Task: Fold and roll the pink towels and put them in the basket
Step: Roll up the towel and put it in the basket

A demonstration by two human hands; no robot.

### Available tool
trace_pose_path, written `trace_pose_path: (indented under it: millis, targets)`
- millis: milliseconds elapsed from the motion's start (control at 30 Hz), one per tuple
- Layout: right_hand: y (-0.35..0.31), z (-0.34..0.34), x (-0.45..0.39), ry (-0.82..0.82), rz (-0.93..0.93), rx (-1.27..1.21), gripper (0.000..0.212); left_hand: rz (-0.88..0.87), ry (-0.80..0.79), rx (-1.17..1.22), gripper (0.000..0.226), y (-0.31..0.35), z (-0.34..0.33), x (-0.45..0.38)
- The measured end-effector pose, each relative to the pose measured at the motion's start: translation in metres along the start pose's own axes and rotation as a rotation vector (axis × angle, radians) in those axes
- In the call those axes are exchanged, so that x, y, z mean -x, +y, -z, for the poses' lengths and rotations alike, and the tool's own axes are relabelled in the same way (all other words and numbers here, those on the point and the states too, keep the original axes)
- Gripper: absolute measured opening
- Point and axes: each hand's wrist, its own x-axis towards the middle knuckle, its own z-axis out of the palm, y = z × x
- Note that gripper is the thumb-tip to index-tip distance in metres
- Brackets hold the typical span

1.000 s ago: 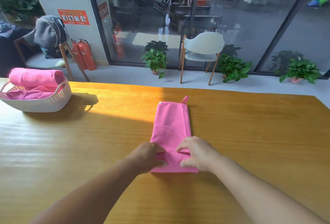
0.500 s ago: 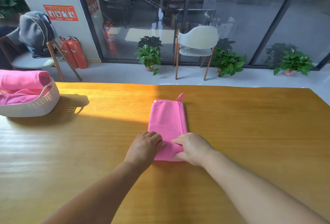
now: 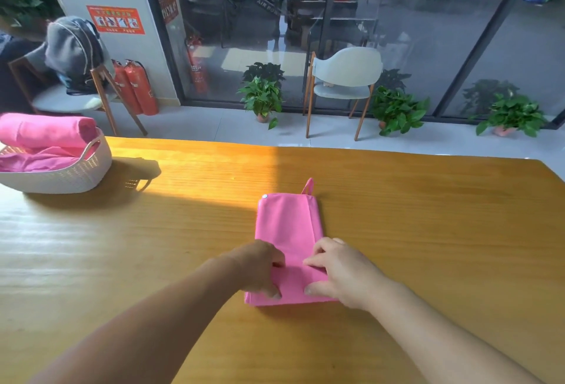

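Both hands on the near end of the pink towel point(image 3: 289, 224), which lies folded in a strip well right of the basket point(image 3: 65, 177). Left hand point(image 3: 260, 266) and right hand point(image 3: 339, 272) pinch the started roll, fingers curled round it. Uneven pressure could skew it; a slack first turn may unravel.

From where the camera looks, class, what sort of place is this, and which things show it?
Probably an office or lobby: fire extinguishers under a safety notice, a glass wall, and potted plants.
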Motion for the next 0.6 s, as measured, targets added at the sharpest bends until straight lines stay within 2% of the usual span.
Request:
trace_pose_path:
  millis: [100,233,333,400,467,533,600]
  targets:
    - [-0.011,-0.008,0.02,0.035,0.117,0.119,0.036,-0.007,-0.147,0.055,0.043,-0.001,0.001,0.005]
    - [-0.021,-0.015,0.026,0.0,0.119,0.268,0.052,-0.007,-0.251,0.01,0.062,-0.001,0.015,0.005]
    - [-0.024,-0.007,0.012,-0.013,0.078,0.313,0.037,0.011,-0.273,-0.016,0.063,0.001,0.02,0.002]
    - [-0.021,0.003,-0.002,-0.054,0.031,0.256,0.031,0.031,-0.148,0.068,0.058,-0.003,0.02,0.004]
    - [-0.013,0.012,-0.013,-0.107,-0.041,0.112,0.043,0.039,0.015,0.153,0.047,-0.003,0.019,0.007]
    - [-0.007,0.018,-0.022,-0.151,-0.094,-0.02,0.051,0.007,0.175,0.122,0.034,0.003,0.013,0.008]
    - [-0.002,0.02,-0.027,-0.179,-0.133,-0.12,0.048,-0.056,0.31,0.087,0.03,0.012,0.0,0.01]
